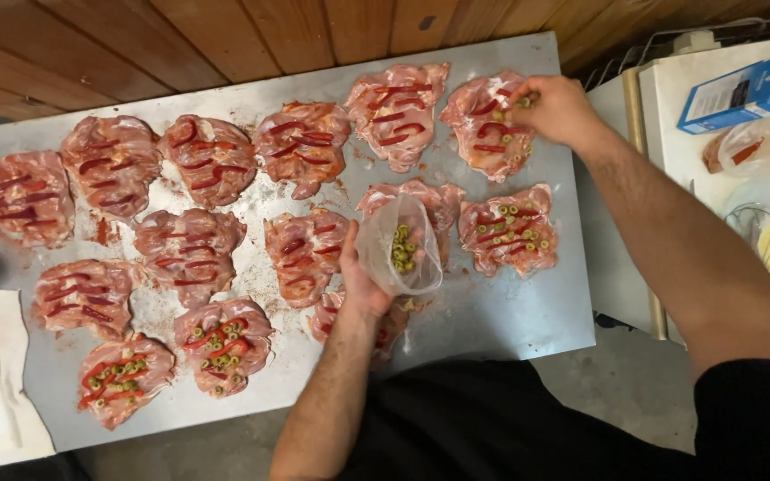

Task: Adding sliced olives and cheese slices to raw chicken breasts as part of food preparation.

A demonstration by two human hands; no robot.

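- A steel table (510, 312) seen from above holds many flattened pieces of raw meat, most of them topped with red pepper strips.
- The left hand (360, 283) is closed around a clear plastic bag (400, 245), held open-mouthed above the middle of the table; sliced green olives (402, 249) sit inside it.
- The right hand (556, 107) reaches to the far right meat piece (487, 125) in the back row, fingertips pinched together over it on what look like a few olive slices.
- Just below that piece, another meat piece (508, 232) already carries olive slices among its pepper strips.
- Two meat pieces (223, 346) at the near left edge also carry olives.
- A blue carton (746, 89) lies on a white surface to the right, well apart from the hands.
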